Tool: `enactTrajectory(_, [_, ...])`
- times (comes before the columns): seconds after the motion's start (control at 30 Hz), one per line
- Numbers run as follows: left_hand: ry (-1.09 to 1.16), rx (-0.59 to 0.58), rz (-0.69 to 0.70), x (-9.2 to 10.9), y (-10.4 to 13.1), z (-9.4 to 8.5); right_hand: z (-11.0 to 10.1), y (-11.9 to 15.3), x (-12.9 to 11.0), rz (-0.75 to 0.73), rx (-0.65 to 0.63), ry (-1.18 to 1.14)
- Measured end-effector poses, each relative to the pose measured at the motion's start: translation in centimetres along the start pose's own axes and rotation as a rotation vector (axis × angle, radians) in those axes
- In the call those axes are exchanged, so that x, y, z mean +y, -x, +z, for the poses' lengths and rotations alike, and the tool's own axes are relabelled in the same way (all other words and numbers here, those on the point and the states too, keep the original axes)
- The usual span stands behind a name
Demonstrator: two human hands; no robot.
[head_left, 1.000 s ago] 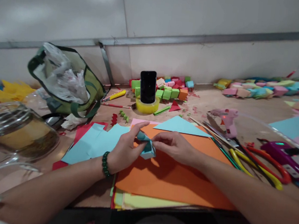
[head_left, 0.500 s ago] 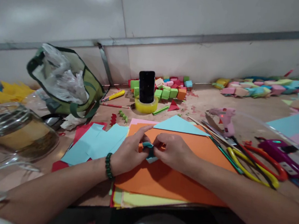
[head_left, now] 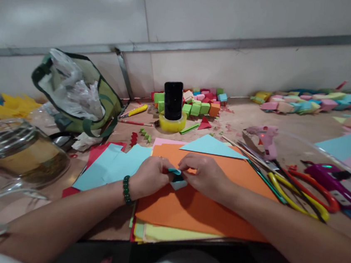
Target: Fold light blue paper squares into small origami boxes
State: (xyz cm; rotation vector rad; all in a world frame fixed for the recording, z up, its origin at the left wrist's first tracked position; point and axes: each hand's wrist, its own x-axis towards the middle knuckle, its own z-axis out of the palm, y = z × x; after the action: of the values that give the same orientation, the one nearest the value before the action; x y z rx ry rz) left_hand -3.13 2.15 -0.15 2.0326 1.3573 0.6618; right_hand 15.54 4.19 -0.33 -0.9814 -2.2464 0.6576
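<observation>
A small folded light-blue paper piece (head_left: 178, 184) is held between both hands above the orange sheets (head_left: 217, 215). My left hand (head_left: 152, 176), with a green bead bracelet at the wrist, pinches its left side. The fingertips of my right hand (head_left: 204, 174) close on its right edge. Part of the piece lies in shadow, and the fingers cover its ends. Just behind the hands, a light-blue paper triangle (head_left: 213, 146) rests on the orange stack. More light-blue sheets (head_left: 114, 164) lie to the left over red paper.
A phone (head_left: 173, 100) stands in a yellow tape roll (head_left: 172, 123) before folded paper blocks (head_left: 200, 108). At right are scissors (head_left: 297, 196), a pink glue gun (head_left: 267, 141) and a purple device (head_left: 333, 185). A glass jar (head_left: 34, 158) and green bag (head_left: 109, 103) are at left.
The fingers of my left hand have drawn in closer together, and more of the folded piece's lower part shows. The camera view has shifted slightly.
</observation>
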Motion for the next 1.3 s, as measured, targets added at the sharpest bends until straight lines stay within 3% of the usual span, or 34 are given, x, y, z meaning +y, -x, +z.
enactTrajectory(0.17, [-0.076, 0.001, 0.067, 0.5, 0.1, -0.3, -0.5, 0.0, -1.2, -0.137, 0.074, -0.248])
enactTrajectory(0.37, [-0.004, -0.037, 0.010, 0.4, 0.1, -0.2, -2.5, -1.0, -1.6, 0.062, 0.301, -0.432])
enactTrajectory(0.43, [0.048, -0.048, -0.006, 0.2, 0.0, -0.1, -2.6, -1.3, -0.8, 0.156, 0.197, -0.429])
enactTrajectory(0.53, [0.053, -0.025, -0.008, -0.3, -0.1, 0.1, -1.8, -1.4, 0.1, 0.282, -0.089, -0.343])
enactTrajectory(0.6, [0.032, 0.000, 0.016, -0.4, -0.1, 0.2, -1.2, -1.2, 0.0, 0.301, -0.176, -0.287])
enactTrajectory(0.67, [0.017, 0.059, 0.094, -0.5, -0.1, 0.1, -1.1, -1.0, -0.5, 0.234, -0.140, -0.297])
enactTrajectory(0.77, [-0.017, 0.247, 0.325, -0.5, 0.2, -0.4, -1.6, -0.8, -1.0, 0.105, 0.084, -0.452])
enactTrajectory(0.83, [-0.081, 0.380, 0.485, -0.4, 0.6, -1.0, -1.9, -0.9, -0.9, 0.128, 0.213, -0.600])
enactTrajectory(0.9, [-0.157, 0.441, 0.597, -0.4, 1.0, -1.6, -2.1, -1.1, -0.4, 0.207, 0.211, -0.739])
enactTrajectory(1.0, [-0.224, 0.452, 0.660, -0.4, 1.3, -2.0, -1.9, -1.2, 0.2, 0.252, 0.040, -0.879])
enactTrajectory(1.13, [-0.135, 0.394, 0.595, -0.4, 1.0, -1.5, -1.8, -1.0, -0.3, 0.148, -0.024, -0.764])
enactTrajectory(1.3, [-0.005, 0.240, 0.272, -0.3, 0.1, -0.2, -1.1, -0.7, -0.8, 0.144, 0.018, -0.334])
